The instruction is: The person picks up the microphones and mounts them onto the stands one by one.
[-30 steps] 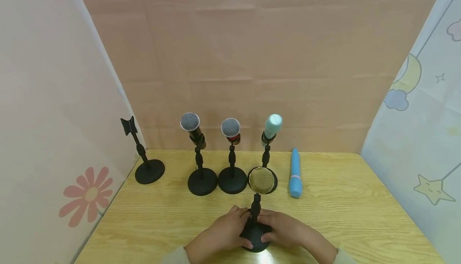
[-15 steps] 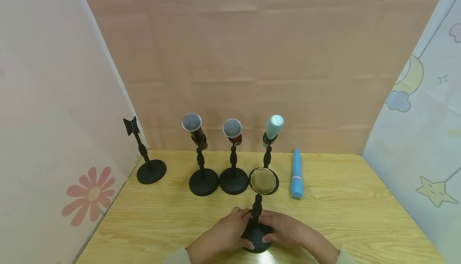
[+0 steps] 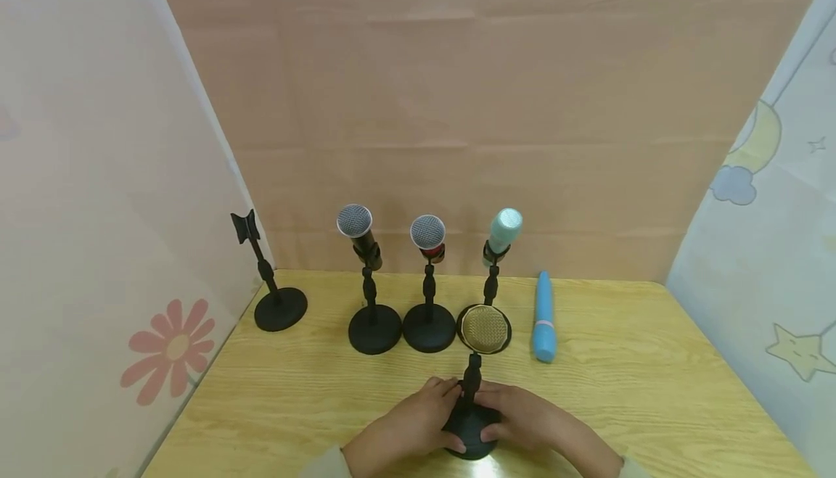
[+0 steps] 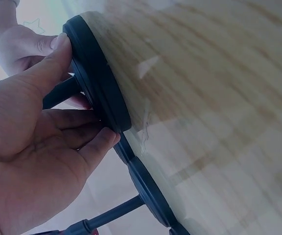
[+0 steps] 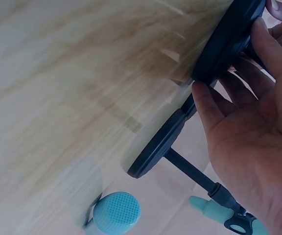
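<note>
L hand (image 3: 419, 420) & R hand (image 3: 525, 414): fingers (image 4: 94, 149) pinching base (image 3: 472, 431) of gold-mic stand (image 3: 472, 376), near side, ctr of surface (image 3: 653, 391). Prob. best: equal grip both sides, base flat, mic head (image 3: 484, 329) clear of far teal-mic stand (image 3: 491, 286).

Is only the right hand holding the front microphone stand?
No, the left hand and the right hand both grip the front stand by its round base.

Microphone stands (image 3: 429, 328) are blocking passage behind the gold microphone (image 3: 485, 329); worktop (image 3: 633, 384) is lying open right of the blue microphone (image 3: 544, 318).
</note>
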Action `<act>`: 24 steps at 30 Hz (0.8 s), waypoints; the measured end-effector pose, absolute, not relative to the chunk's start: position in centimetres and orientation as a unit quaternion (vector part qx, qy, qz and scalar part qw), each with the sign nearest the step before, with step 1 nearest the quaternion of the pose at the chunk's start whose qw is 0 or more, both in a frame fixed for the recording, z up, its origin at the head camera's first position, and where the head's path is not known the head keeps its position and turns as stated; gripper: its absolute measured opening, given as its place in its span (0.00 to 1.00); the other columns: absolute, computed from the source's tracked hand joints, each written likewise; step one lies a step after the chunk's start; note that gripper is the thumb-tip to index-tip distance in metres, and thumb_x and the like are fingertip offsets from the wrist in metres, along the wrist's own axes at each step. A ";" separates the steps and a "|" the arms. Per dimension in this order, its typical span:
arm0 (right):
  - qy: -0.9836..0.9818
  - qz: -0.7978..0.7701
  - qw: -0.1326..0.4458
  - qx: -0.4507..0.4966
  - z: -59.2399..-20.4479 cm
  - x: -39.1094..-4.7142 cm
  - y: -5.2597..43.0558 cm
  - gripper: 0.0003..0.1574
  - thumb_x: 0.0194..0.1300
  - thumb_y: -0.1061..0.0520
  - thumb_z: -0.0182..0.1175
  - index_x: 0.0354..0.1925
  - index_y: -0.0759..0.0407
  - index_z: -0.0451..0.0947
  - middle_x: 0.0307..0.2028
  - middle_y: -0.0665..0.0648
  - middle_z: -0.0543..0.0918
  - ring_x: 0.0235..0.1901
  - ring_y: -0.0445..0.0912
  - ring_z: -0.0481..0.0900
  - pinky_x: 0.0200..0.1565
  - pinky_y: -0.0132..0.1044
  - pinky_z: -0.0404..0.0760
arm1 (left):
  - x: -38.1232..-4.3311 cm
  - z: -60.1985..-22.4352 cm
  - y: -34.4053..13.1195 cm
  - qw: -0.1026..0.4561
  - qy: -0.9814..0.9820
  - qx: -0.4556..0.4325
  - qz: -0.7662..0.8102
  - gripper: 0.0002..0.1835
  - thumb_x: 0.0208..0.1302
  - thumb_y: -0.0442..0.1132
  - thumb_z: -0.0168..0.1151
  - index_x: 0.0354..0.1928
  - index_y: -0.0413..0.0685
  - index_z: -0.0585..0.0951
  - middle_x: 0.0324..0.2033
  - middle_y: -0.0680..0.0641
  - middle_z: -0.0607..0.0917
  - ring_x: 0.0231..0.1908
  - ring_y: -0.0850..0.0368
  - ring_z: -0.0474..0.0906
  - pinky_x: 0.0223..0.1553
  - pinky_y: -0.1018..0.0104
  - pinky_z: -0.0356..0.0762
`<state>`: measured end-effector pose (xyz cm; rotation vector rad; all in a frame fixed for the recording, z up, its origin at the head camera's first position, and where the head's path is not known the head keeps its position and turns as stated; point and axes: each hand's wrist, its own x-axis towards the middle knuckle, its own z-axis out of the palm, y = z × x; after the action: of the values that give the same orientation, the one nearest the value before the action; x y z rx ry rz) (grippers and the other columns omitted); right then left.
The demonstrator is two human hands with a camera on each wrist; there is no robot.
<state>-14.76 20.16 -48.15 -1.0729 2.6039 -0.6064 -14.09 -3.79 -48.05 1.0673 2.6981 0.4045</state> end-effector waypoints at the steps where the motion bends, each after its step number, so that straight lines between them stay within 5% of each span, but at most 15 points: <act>1: 0.897 -0.207 0.130 -0.369 -48.1 -14.8 20.2 0.38 0.65 0.38 0.64 0.69 0.49 0.74 0.70 0.55 0.73 0.67 0.51 0.73 0.64 0.47 0.75 | -14.1 -48.1 -3.7 0.107 0.916 0.361 0.138 0.46 0.58 0.62 0.70 0.71 0.41 0.72 0.70 0.46 0.73 0.66 0.57 0.68 0.63 0.69 0.72; 24: 0.912 -0.186 0.100 -0.352 -47.1 -15.6 21.9 0.33 0.67 0.43 0.66 0.66 0.51 0.77 0.66 0.56 0.77 0.65 0.54 0.76 0.61 0.50 0.78 | -14.6 -48.3 -2.7 0.114 0.918 0.354 0.138 0.47 0.58 0.62 0.70 0.73 0.41 0.69 0.72 0.46 0.69 0.71 0.55 0.64 0.65 0.67 0.71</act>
<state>-15.57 21.87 -47.11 -1.0399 2.6964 -0.5493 -14.60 -2.66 -48.28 1.0385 2.6911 0.4054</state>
